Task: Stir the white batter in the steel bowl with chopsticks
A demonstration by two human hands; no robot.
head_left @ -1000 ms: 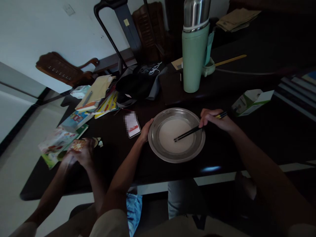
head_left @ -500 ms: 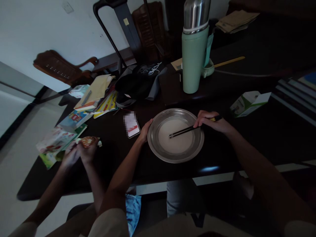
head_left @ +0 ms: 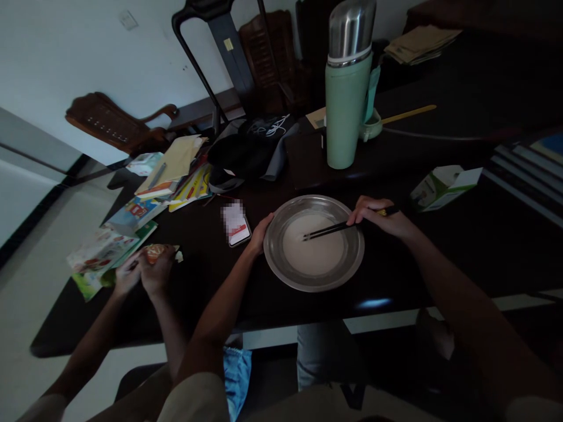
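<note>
A round metal pan (head_left: 281, 266) with pale milky batter (head_left: 314, 249) sits on the dark table in front of me. My right hand (head_left: 373, 215) is closed around a pair of black chopsticks (head_left: 328, 230), whose tips dip into the batter near its upper left. My left hand (head_left: 260, 232) holds the pan's left rim, fingers curled against it.
A phone (head_left: 237, 225) lies left of the pan. A tall green thermos (head_left: 347, 99) stands behind it, a small green-white carton (head_left: 442, 184) to the right. At the left, another person's hands (head_left: 145, 269) hold a snack packet near scattered books (head_left: 132, 217). Dark bags and chairs stand behind.
The chopstick tips have swept from the lower middle of the batter up toward its upper left. The other person's hands have shifted a little with the packet.
</note>
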